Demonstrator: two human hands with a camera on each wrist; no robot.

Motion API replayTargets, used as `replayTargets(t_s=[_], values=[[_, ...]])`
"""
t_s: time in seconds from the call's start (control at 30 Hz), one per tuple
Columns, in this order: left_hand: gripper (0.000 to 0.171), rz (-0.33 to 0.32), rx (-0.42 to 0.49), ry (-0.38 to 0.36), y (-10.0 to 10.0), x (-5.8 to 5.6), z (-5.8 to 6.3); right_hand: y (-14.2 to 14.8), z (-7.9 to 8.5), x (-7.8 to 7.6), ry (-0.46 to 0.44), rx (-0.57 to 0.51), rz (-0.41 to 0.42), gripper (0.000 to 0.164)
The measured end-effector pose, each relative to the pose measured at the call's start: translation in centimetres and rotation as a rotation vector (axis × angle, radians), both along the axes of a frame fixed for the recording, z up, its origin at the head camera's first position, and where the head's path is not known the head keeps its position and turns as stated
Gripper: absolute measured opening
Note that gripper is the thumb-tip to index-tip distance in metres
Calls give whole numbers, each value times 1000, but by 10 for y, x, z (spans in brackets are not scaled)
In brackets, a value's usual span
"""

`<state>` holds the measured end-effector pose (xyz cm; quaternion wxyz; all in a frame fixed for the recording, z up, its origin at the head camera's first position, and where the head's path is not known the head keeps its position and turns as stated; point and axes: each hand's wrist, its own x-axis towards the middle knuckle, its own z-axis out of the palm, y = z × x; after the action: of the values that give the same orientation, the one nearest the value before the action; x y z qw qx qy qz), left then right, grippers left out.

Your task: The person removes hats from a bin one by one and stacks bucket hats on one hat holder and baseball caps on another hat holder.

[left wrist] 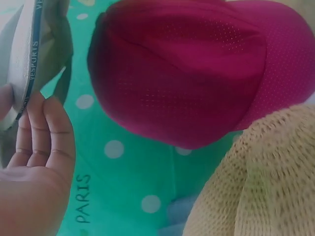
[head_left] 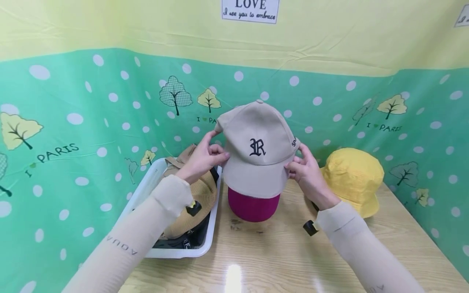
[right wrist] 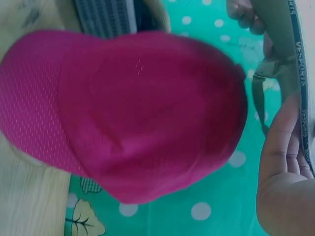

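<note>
Both hands hold up a beige baseball cap (head_left: 256, 134) with a dark letter R on its front, brim toward me. My left hand (head_left: 206, 156) pinches its left edge between thumb and fingers; my right hand (head_left: 305, 173) pinches the right edge. Below and behind it is a magenta cap (head_left: 253, 207), partly hidden by the beige brim in the head view. From the left wrist, the magenta cap (left wrist: 182, 73) shows whole beside the lifted beige cap's inner band (left wrist: 33, 54). The right wrist view shows the magenta cap (right wrist: 152, 118) with its brim to the left.
A white plastic bin (head_left: 210, 238) at the left holds a woven tan hat (head_left: 196, 203) and other dark headwear. On the right of the wooden table (head_left: 264, 260) sits a yellow bucket hat (head_left: 353, 175). A green and yellow patterned cloth (head_left: 318, 97) hangs behind.
</note>
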<state>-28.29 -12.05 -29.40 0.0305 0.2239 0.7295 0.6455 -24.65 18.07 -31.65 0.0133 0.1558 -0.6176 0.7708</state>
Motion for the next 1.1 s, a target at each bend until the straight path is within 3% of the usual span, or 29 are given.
replayTargets(t_s=[0.23, 0.57, 0.77, 1.1], values=[[90, 22, 59, -19, 16, -18, -12, 7, -3, -22, -16, 49, -63, 77], [92, 32, 37, -46, 26, -25, -28, 12, -17, -32, -38, 131, -96, 87], [94, 36, 29, -217, 32, -22, -39, 14, -29, -31, -153, 165, -68, 85], [98, 63, 134, -443, 34, -12, -55, 10, -47, -22, -304, 95, 45, 79]])
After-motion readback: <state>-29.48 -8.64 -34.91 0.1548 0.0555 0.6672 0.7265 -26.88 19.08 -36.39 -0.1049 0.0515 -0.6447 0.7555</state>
